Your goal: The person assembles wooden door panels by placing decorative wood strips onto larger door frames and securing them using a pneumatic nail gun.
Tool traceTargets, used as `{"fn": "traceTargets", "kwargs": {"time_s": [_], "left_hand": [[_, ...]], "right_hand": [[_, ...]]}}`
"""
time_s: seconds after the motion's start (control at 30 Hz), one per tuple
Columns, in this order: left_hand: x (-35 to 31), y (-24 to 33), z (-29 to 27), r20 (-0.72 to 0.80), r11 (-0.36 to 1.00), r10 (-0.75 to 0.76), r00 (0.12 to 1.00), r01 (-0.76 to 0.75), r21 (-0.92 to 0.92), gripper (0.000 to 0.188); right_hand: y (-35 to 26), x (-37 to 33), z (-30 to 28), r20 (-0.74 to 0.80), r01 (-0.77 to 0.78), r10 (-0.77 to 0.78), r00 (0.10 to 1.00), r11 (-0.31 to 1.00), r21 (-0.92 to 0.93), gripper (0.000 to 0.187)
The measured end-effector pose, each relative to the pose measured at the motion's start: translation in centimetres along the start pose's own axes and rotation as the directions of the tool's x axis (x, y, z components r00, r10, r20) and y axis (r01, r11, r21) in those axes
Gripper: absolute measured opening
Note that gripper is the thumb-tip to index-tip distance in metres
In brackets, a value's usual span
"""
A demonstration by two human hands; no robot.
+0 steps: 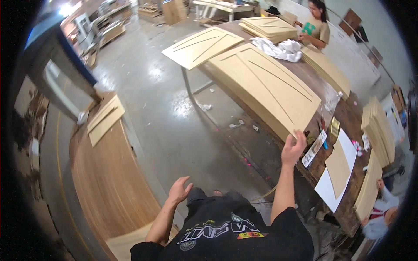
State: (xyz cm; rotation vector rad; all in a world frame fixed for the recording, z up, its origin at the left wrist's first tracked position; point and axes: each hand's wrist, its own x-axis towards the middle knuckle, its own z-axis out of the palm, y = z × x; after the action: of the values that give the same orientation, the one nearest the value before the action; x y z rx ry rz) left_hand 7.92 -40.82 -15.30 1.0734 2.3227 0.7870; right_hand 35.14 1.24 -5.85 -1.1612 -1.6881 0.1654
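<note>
My left hand [179, 190] hovers over the floor beside the brown wooden table at left. Its fingers are stretched and the thumb stands apart, with nothing held. My right hand [294, 149] is at the near corner of a stack of pale wooden panels [272, 93], fingers apart and slightly bent. Whether the fingertips touch the corner I cannot tell. Dark diagonal strips or grooves run across the top panel. Another pale panel [202, 45] with similar lines overhangs the worktable at the far left end of that stack.
The dark worktable [310, 71] carries more panel stacks [328, 71], white cloth [278, 48], a white sheet [324, 191] and small tools. A person [317, 28] stands behind it; another person [383, 204] is at right. The brown table [109, 174] holds pale boards [106, 122]. Scraps litter the floor.
</note>
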Motion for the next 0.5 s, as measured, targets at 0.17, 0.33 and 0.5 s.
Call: {"fn": "traceTargets", "kwargs": {"time_s": [0.17, 0.33, 0.5], "left_hand": [[19.5, 11.9, -1.9, 0.053, 0.856, 0.492, 0.869, -0.494, 0.151, 0.051], [37.2, 21.7, -2.4, 0.082, 0.685, 0.668, 0.74, -0.654, 0.321, 0.063], [51.9, 26.7, -2.8, 0.182, 0.39, 0.841, 0.51, -0.803, 0.452, 0.077]], "right_hand": [[9.8, 4.6, 3.0, 0.048, -0.284, 0.299, 0.953, 0.937, -0.203, 0.055], [8.9, 4.3, 4.2, 0.19, -0.462, 0.465, 0.865, 0.885, -0.062, 0.059], [7.7, 3.8, 3.9, 0.143, -0.568, 0.556, 0.819, 0.821, 0.06, 0.055]]}}
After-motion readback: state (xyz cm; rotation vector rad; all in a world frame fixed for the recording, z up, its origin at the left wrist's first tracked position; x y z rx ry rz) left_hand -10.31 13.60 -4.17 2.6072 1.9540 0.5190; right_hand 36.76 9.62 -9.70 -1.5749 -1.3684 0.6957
